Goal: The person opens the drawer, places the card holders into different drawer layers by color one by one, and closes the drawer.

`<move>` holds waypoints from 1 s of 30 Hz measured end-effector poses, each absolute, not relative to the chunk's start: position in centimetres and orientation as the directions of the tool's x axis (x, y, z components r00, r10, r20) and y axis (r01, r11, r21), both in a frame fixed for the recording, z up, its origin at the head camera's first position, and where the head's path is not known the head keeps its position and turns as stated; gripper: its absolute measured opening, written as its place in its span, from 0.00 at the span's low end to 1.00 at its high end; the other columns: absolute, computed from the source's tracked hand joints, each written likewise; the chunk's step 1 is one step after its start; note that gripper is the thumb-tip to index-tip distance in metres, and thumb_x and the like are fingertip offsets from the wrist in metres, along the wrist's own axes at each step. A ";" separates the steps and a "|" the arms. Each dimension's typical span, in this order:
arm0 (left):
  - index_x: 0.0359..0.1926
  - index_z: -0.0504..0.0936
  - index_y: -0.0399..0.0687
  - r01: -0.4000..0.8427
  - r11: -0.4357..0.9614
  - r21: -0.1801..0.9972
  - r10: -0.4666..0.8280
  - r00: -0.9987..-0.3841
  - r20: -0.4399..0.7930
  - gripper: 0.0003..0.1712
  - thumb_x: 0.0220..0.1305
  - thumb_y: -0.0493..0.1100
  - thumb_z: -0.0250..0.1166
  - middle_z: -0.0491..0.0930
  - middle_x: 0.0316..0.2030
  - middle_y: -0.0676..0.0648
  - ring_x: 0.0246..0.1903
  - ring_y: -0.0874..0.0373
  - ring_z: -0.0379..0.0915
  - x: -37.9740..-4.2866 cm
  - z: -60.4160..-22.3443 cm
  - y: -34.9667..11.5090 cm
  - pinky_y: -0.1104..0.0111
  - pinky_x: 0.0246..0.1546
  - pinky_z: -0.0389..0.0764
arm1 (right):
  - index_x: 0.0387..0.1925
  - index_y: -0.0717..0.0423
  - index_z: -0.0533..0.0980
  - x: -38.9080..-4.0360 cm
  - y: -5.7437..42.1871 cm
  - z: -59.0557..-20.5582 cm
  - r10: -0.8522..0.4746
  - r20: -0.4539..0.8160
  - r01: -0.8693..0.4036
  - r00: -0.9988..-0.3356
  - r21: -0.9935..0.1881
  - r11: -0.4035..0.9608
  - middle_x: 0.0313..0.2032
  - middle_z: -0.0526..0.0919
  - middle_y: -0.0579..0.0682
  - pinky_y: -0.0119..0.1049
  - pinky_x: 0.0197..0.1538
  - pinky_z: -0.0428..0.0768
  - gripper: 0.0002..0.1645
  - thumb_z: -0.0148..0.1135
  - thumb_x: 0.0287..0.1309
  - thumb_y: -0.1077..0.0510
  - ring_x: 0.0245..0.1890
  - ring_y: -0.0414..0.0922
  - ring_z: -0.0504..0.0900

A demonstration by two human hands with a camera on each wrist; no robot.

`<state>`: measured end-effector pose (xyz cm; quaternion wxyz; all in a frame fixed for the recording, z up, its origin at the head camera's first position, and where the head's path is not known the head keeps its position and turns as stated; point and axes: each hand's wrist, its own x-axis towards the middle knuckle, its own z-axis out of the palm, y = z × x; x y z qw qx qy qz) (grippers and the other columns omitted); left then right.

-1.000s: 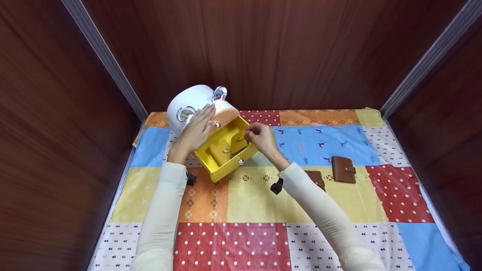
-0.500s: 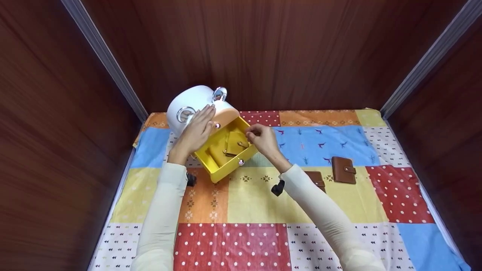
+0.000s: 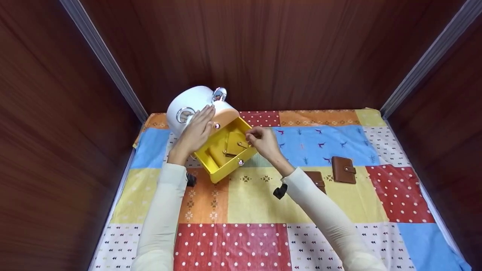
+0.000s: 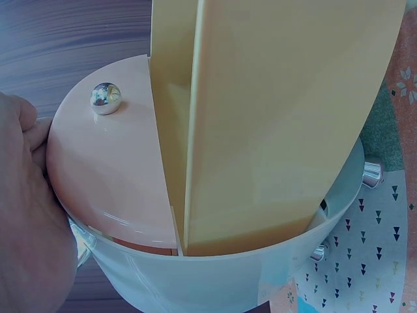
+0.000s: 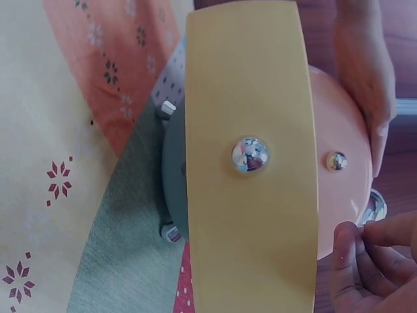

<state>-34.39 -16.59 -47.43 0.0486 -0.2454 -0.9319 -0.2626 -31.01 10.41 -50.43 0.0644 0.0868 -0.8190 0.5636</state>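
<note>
Drawer (image 3: 227, 170) is jutting left of the curled right hand (image 3: 265, 143), grip unclear; left hand (image 3: 196, 131) is lying straight-fingered on the white cabinet (image 3: 195, 98). Head view alone is showing two yellow wallets (image 3: 234, 141) inside.

3 dark wood-grain walls (image 3: 263, 52) | 2 grey corner strips (image 3: 108, 60) | patchwork tablecloth (image 3: 256, 203)

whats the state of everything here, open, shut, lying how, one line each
Yellow drawer: pulled open, holding wallets
Peach drawer: shut
White box: standing on the cloth
Two yellow wallets: overlapping in the drawer, clasps too small to judge
Far-right brown wallet: folded shut, lying flat
Other brown wallet: partly hidden by the sleeve
Left hand: fingers straight, resting on the box
Right hand: curled, nothing visible held
</note>
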 end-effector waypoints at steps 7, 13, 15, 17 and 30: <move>0.85 0.54 0.47 0.490 0.736 0.468 0.435 -0.871 0.229 0.32 0.87 0.48 0.40 0.51 0.86 0.49 0.86 0.51 0.42 -34.3 -47.5 -16.6 0.58 0.88 0.38 | 0.45 0.68 0.86 -30.2 10.9 -50.3 -0.089 0.180 -0.199 -0.980 -0.920 0.337 0.36 0.91 0.61 0.31 0.34 0.89 0.10 0.63 0.73 0.65 0.32 0.50 0.89; 0.85 0.54 0.46 0.488 0.737 0.469 0.433 -0.872 0.227 0.32 0.87 0.48 0.40 0.51 0.86 0.49 0.86 0.50 0.42 -34.4 -47.5 -16.6 0.57 0.88 0.38 | 0.46 0.66 0.87 -29.7 11.4 -50.5 -0.092 0.169 -0.190 -0.981 -0.918 0.348 0.36 0.91 0.61 0.30 0.34 0.87 0.11 0.62 0.73 0.64 0.35 0.57 0.90; 0.85 0.53 0.46 0.485 0.739 0.469 0.433 -0.874 0.222 0.32 0.87 0.48 0.40 0.50 0.86 0.49 0.86 0.51 0.41 -34.4 -47.5 -16.6 0.58 0.88 0.38 | 0.45 0.65 0.87 -29.6 11.5 -50.6 -0.095 0.168 -0.191 -0.981 -0.917 0.351 0.36 0.91 0.61 0.28 0.33 0.86 0.10 0.62 0.73 0.64 0.34 0.55 0.90; 0.85 0.53 0.47 0.481 0.741 0.469 0.431 -0.876 0.217 0.32 0.87 0.48 0.40 0.49 0.86 0.50 0.87 0.52 0.40 -34.4 -47.5 -16.6 0.58 0.88 0.37 | 0.44 0.66 0.87 -29.6 11.6 -50.8 -0.099 0.174 -0.198 -0.980 -0.913 0.355 0.35 0.90 0.62 0.26 0.31 0.85 0.10 0.63 0.73 0.64 0.32 0.53 0.89; 0.85 0.52 0.48 0.476 0.746 0.465 0.433 -0.878 0.204 0.33 0.87 0.49 0.39 0.48 0.86 0.50 0.87 0.52 0.39 -34.6 -47.4 -16.6 0.58 0.88 0.37 | 0.43 0.65 0.86 -28.6 12.2 -51.7 -0.115 0.157 -0.191 -0.981 -0.887 0.420 0.33 0.90 0.59 0.25 0.28 0.81 0.12 0.63 0.75 0.59 0.32 0.57 0.88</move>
